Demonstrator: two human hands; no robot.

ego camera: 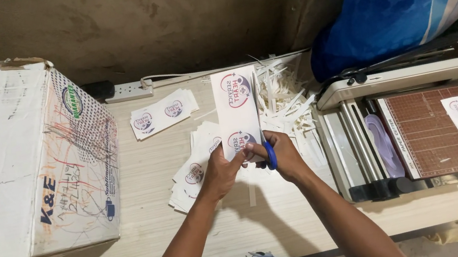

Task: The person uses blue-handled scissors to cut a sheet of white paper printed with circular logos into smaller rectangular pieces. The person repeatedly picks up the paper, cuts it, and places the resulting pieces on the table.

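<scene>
My left hand [220, 174] pinches the lower left edge of a white paper strip [236, 106] printed with two round logos, holding it upright over the wooden table [153, 228]. My right hand [286, 155] grips blue-handled scissors [270, 155] at the strip's lower right edge; the blades run up behind the paper and are mostly hidden. Below my hands lies a fanned stack of cut logo sheets [191, 175].
A large worn cardboard box [24, 157] stands at the left. Another pile of logo sheets [162, 113] and a power strip [128, 91] lie further back. Paper trimmings [284, 97] heap near the wall. A paper cutter [420, 125] with a logo strip sits right.
</scene>
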